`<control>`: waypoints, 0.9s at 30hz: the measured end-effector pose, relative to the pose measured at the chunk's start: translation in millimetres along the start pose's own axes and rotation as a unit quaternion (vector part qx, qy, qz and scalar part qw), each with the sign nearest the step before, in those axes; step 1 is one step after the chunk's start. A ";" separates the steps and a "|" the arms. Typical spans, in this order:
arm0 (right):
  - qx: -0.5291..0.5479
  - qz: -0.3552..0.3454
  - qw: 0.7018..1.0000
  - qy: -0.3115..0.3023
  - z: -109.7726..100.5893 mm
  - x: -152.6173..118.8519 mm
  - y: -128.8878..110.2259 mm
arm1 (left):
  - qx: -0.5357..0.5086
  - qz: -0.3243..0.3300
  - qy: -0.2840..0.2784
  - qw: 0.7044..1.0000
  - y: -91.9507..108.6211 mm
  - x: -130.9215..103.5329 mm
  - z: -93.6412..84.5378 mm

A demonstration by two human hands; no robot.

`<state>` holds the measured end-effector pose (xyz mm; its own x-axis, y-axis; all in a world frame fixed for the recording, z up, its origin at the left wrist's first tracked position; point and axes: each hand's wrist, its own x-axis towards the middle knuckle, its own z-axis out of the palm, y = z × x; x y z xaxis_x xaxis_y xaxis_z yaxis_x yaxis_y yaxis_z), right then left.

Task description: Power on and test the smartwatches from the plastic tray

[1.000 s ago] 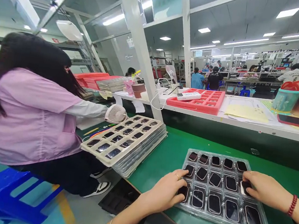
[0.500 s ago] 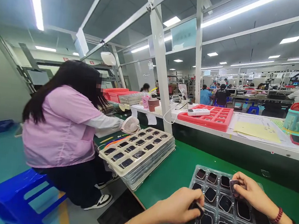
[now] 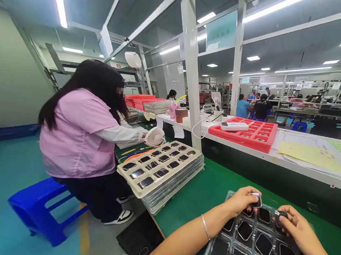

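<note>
A clear plastic tray (image 3: 227, 251) with square dark-screened pieces in its pockets lies at the lower right on the green table. Over its far left part, my left hand (image 3: 243, 201) pinches a small dark-faced piece (image 3: 256, 200) between thumb and fingers. To the right, my right hand (image 3: 295, 226) grips another rounded dark piece (image 3: 281, 217) above the tray's far side. The two hands are apart. Several pieces sit slightly askew in their pockets.
A stack of trays (image 3: 170, 184) topped by a beige tray (image 3: 134, 185) stands left of centre. Beyond it a person in pink (image 3: 78, 134) sits on a blue stool (image 3: 37, 207). A red tray (image 3: 242, 137) and papers (image 3: 310, 154) lie on the raised shelf.
My left hand has moved from the tray's near left side to its far edge, still holding a piece. My right hand keeps its piece. The view has shifted somewhat.
</note>
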<state>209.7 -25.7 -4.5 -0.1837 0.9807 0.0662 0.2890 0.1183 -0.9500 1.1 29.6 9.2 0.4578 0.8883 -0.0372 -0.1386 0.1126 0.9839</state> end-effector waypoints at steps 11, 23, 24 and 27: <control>0.009 0.025 0.999 0.022 -3.8 3.7 23.3 | 0.059 -0.013 -0.057 0.997 -3.1 -5.3 1.9; 0.009 -0.013 1.000 0.015 2.6 -5.5 -16.4 | 0.088 0.012 -0.065 0.994 6.2 -10.5 5.0; 0.011 -0.017 1.000 0.015 2.8 -5.7 -17.6 | 0.089 0.011 -0.066 0.994 6.8 -10.6 5.1; 0.012 -0.035 0.999 0.016 4.0 -6.6 -19.5 | 0.092 0.014 -0.072 0.993 8.0 -11.1 5.6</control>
<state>201.5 -35.1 12.3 -0.1721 0.9749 0.1413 0.2544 0.1825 -0.9497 -0.2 18.2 18.5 0.5793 0.8151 0.0023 0.0047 -0.0062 1.0000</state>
